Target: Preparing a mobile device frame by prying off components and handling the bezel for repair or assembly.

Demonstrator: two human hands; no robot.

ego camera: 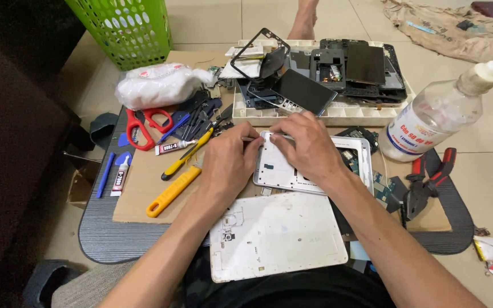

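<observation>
Both hands meet over the upper left corner of a white tablet frame (292,171) lying flat on the cardboard sheet (138,182) that covers the worktop. The left hand (229,162) is curled with its fingers drawn together, apparently pinching a thin metal tool (250,138) whose tip points at the frame's top edge; the grip itself is hidden behind the knuckles. The right hand (309,145) presses down on the same corner with fingers bent and closed against the frame, steadying it.

Judged from the layout, the disassembly is well advanced. The white back cover (275,236) is already off and lies face-up nearer the person, its moulded ribs and camera opening exposed. The frame still carries parts: a dark circuit board (352,159) shows through its right-hand opening, so stripping appears unfinished.

The frame looks like a shallow white plastic shell, glossy, with rounded corners and small dark cut-outs.

Outward to the left lie a yellow utility knife (172,191), a yellow-handled screwdriver (186,155), red scissors (144,125), two small glue tubes (120,175) and a bundle in white plastic (158,84). Beyond the hands, a white tray (315,117) holds dark screens and bezels. To the right stand a clear liquid bottle (435,114) and red-handled pliers (426,182). A green basket (124,28) sits on the floor.
</observation>
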